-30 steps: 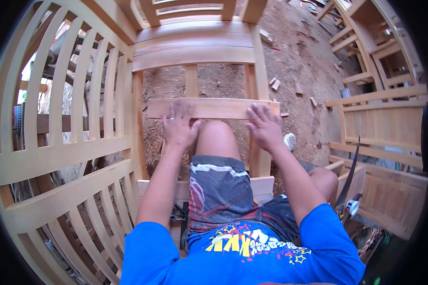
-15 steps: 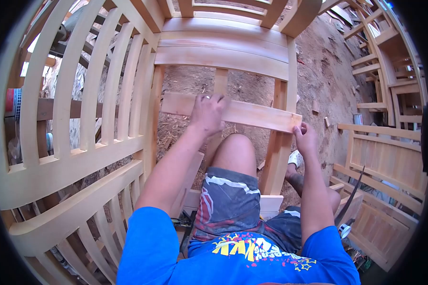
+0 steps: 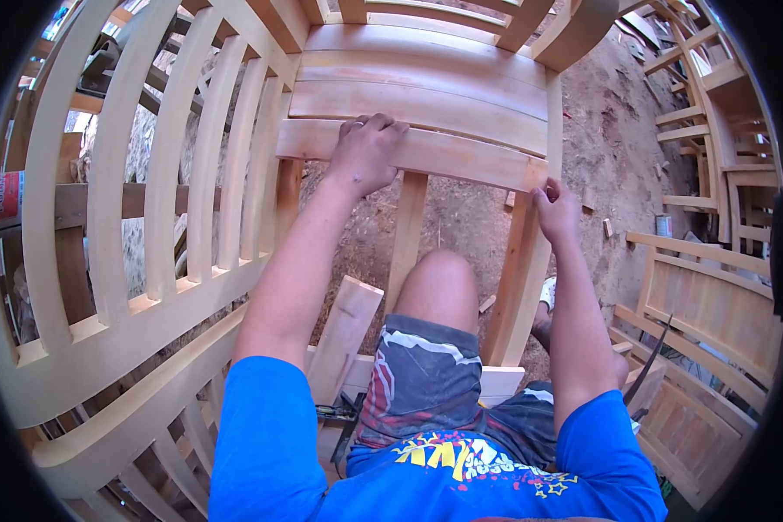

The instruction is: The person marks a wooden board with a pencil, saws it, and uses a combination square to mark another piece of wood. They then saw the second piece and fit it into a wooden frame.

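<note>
A pale wooden slat (image 3: 461, 157) lies across the bench frame (image 3: 520, 261), beside the row of fitted seat boards (image 3: 426, 103). Near its left end, my left hand (image 3: 367, 153) grips the slat from above, fingers curled over its far edge. My right hand (image 3: 556, 209) pinches the slat's right end between thumb and fingers. Under the slat, a middle support (image 3: 407, 226) runs toward my knee.
A slatted bench back (image 3: 161, 165) stands on the left. Another loose board (image 3: 345, 335) leans beside my leg. At the right are wooden panels (image 3: 709, 291) and chair frames (image 3: 713, 130). Wood scraps lie on the dirt floor (image 3: 596, 130).
Both hands have moved the slat away from my body, up to the fitted boards. The loose board by my leg shows more fully.
</note>
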Available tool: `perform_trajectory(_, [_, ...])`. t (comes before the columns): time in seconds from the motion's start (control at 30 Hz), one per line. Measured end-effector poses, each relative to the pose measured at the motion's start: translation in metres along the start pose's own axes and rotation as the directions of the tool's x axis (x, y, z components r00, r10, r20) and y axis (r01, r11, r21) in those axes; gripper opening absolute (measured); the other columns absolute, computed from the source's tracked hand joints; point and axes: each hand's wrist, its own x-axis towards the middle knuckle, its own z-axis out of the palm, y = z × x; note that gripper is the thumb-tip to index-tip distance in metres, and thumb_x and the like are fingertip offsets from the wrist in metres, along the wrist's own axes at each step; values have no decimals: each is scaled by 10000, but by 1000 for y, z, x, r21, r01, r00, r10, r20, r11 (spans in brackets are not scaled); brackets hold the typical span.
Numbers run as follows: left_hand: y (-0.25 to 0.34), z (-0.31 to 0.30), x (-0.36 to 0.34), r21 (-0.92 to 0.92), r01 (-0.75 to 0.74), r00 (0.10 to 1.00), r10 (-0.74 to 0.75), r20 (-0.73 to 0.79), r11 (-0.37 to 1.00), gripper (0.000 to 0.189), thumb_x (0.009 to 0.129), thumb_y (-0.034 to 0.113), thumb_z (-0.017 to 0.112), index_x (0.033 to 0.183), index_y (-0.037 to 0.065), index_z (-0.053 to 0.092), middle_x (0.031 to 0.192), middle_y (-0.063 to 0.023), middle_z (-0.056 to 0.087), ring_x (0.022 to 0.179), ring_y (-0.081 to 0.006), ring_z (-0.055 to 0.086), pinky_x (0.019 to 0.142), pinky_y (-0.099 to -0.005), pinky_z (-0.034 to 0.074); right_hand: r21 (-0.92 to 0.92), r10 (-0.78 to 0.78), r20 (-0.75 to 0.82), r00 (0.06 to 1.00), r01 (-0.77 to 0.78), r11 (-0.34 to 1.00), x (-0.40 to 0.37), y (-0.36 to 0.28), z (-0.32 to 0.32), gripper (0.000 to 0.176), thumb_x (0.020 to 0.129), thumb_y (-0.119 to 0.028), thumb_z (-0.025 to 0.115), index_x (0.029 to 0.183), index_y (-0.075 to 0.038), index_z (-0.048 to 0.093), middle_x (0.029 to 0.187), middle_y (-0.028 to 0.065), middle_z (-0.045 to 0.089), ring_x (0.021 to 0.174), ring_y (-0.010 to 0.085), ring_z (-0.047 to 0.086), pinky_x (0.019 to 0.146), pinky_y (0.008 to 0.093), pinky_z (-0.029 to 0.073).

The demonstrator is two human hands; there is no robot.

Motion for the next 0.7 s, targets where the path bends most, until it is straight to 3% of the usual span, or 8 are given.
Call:
perform_trajectory(0.1, [3, 1, 1, -9, 0, 1000, 0, 29, 1000, 607, 780, 178, 817, 1373, 149, 688, 1414, -111, 640, 1325, -337, 623, 1160, -524, 452, 105, 33, 58, 998, -39, 994, 6, 0, -4, 472, 970, -252, 785, 1346, 19, 695, 1130, 196, 798, 1017, 293, 782, 912, 400, 597])
perform_trajectory(0.2, [7, 1, 3, 12, 46, 993, -47, 110, 999, 616, 797, 184, 801, 1398, 155, 668, 1435, -114, 636, 1359, -322, 606, 1154, -529, 457, 81, 33, 70, 997, -39, 996, 4, -3, -8, 476, 964, -261, 791, 1334, 24, 701, 1146, 205, 791, 1037, 310, 776, 922, 410, 593])
perform_trajectory(0.3, [4, 4, 3, 59, 38, 995, -44, 92, 998, 620, 816, 196, 786, 1420, 162, 651, 1437, -109, 640, 1378, -311, 594, 1156, -528, 456, -30, -91, -62, 994, 89, 996, 5, 11, 6, 457, 955, -266, 796, 1305, 18, 719, 1144, 217, 779, 1049, 335, 758, 931, 433, 585])
perform_trajectory(0.4, [-4, 15, 5, 114, -7, 996, -3, 91, 993, 607, 841, 232, 775, 1430, 166, 643, 1433, -106, 647, 1377, -315, 594, 1160, -535, 453, 2, -106, -51, 993, 106, 994, 11, 21, 12, 425, 942, -264, 800, 1274, -5, 744, 1074, 224, 756, 1029, 373, 734, 934, 459, 576])
perform_trajectory(0.47, [-6, 21, 2, 57, -35, 999, 34, 31, 998, 599, 838, 218, 797, 1418, 163, 656, 1402, -112, 658, 1369, -337, 590, 1156, -535, 462, -107, -49, 69, 996, 56, 993, 10, 11, 1, 400, 930, -262, 807, 1251, -26, 763, 1002, 218, 722, 970, 383, 711, 911, 467, 570])
perform_trajectory(0.53, [-5, 23, -1, 12, -81, 996, 81, -38, 997, 627, 791, 171, 854, 1392, 141, 678, 1402, -116, 647, 1358, -355, 585, 1151, -519, 480, -114, -87, 26, 996, 90, 989, 4, 8, 0, 388, 923, -256, 818, 1241, -39, 771, 973, 196, 696, 927, 372, 694, 883, 462, 565])
perform_trajectory(0.6, [8, 12, -3, -35, -6, 1000, 5, -7, 999, 659, 736, 99, 891, 1364, 115, 694, 1412, -116, 629, 1354, -367, 575, 1150, -495, 494, 39, -64, -60, 996, 66, 997, -3, 10, 4, 389, 931, -251, 821, 1247, -31, 764, 1011, 179, 693, 925, 356, 688, 870, 461, 561])
perform_trajectory(0.7, [5, 18, -7, -47, -12, 999, 10, -34, 999, 672, 716, 78, 904, 1356, 93, 697, 1444, -118, 607, 1359, -361, 567, 1158, -486, 494, 139, -60, -106, 992, 75, 987, -5, 10, 9, 393, 942, -246, 818, 1263, -27, 756, 1029, 169, 691, 939, 344, 693, 876, 454, 563])
